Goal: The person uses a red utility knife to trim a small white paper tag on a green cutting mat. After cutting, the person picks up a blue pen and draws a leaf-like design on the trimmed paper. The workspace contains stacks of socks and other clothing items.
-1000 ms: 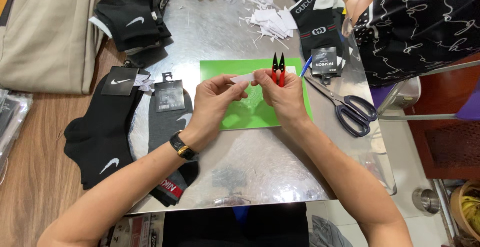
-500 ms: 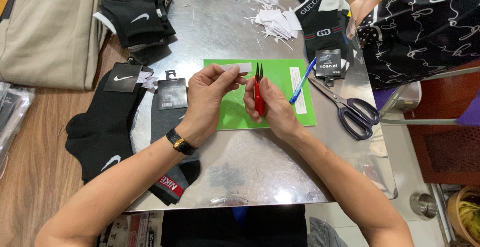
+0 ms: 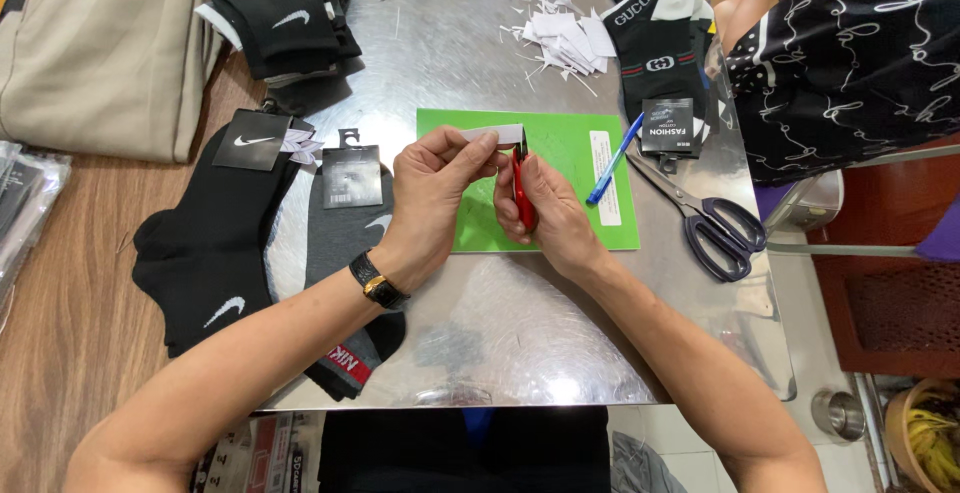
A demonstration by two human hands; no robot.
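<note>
The left hand (image 3: 432, 188) pinches a small white paper strip (image 3: 495, 134) in a tight grip, up over the green mat (image 3: 570, 223) on the shiny bench (image 3: 520, 333). The right hand (image 3: 548, 213) has its grip closed around red snips (image 3: 521, 193), right by the strip's end. Big scissors (image 3: 705, 218) lie nearby.

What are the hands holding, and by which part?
The left hand pinches a small white paper strip by its left end. The right hand grips red snips around the handles, with the blades at the strip's right end.
</note>
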